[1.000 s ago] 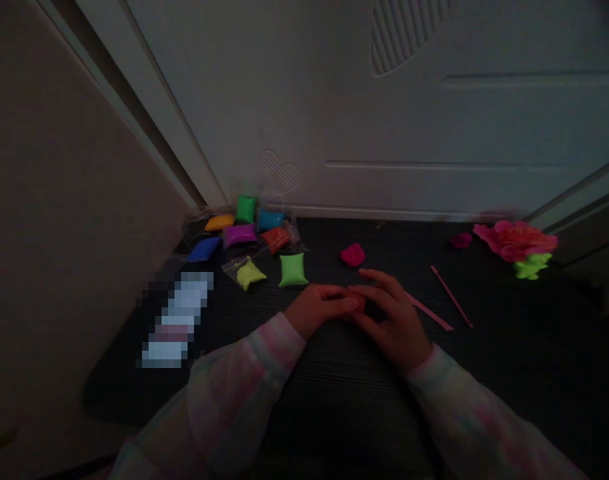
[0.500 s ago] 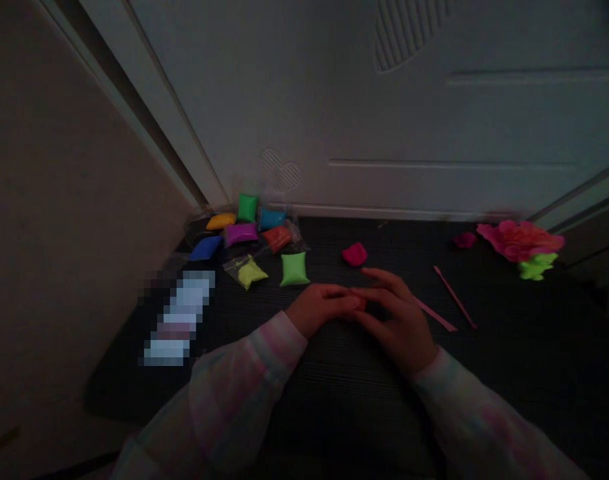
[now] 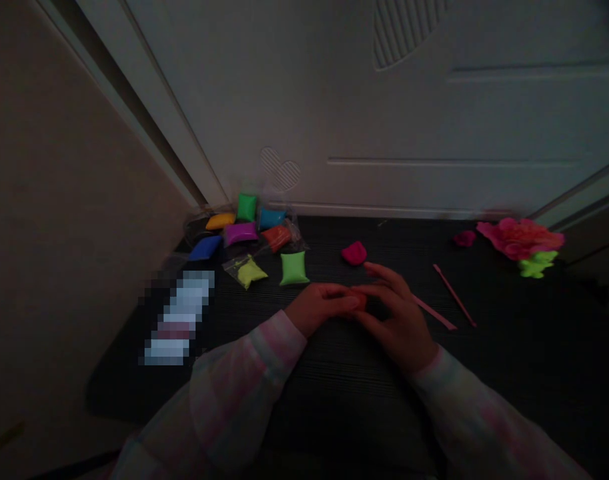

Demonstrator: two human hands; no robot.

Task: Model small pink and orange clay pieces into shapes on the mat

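Note:
Between my two hands, over the middle of the dark table, is a small lump of red modelling clay [image 3: 357,298]. My left hand [image 3: 322,308] is closed on its left side, thumb lying across it. From the right, the thumb and forefinger of my right hand [image 3: 397,320] pinch the same lump, while its other fingers stretch forward. Most of the clay is hidden by the fingers. Just beyond my right fingertips lies a dark pink clay piece [image 3: 354,253]. A flat pink modelling tool [image 3: 437,313] rests beside my right hand, partly covered by it.
Several coloured clay packets [image 3: 241,233] lie at the back left, with a light green packet [image 3: 294,268] nearer. A blurred bright screen [image 3: 179,320] is at left. A thin pink stick [image 3: 454,295], a small pink lump [image 3: 465,239] and a pink clay flower [image 3: 519,239] are at right.
Both hands stay in nearly the same place around the red clay. The right hand's outstretched fingers have lifted slightly, and a little more of the clay shows.

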